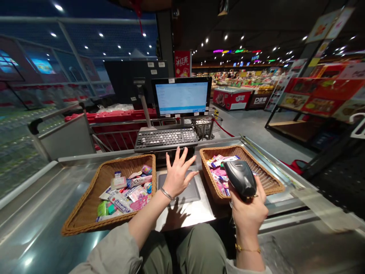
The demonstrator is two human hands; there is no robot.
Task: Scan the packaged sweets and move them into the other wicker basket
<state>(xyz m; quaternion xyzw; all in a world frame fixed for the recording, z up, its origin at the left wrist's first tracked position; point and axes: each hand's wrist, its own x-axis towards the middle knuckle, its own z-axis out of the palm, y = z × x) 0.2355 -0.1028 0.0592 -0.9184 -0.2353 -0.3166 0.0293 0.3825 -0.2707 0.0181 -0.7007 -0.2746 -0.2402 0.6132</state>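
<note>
My left hand [178, 177] is spread open with its fingers apart, just over a flat dark scanner plate [179, 190] set in the steel counter. It holds nothing and wears a metal bracelet. My right hand [248, 209] is closed around a black handheld barcode scanner [239, 178], which sits in front of the right wicker basket [242, 151]. That basket holds pink and white packets [219, 171]. The left wicker basket [125, 162] is piled with mixed packaged sweets and snacks [125, 192], including a Dove-labelled packet.
A black keyboard [165, 139] and a monitor [181, 97] stand just beyond the baskets on the steel checkout counter [45, 201]. Behind them is a metal cart [114, 133] with red baskets. A store aisle, a red freezer [232, 98] and display shelves [313, 91] lie further off.
</note>
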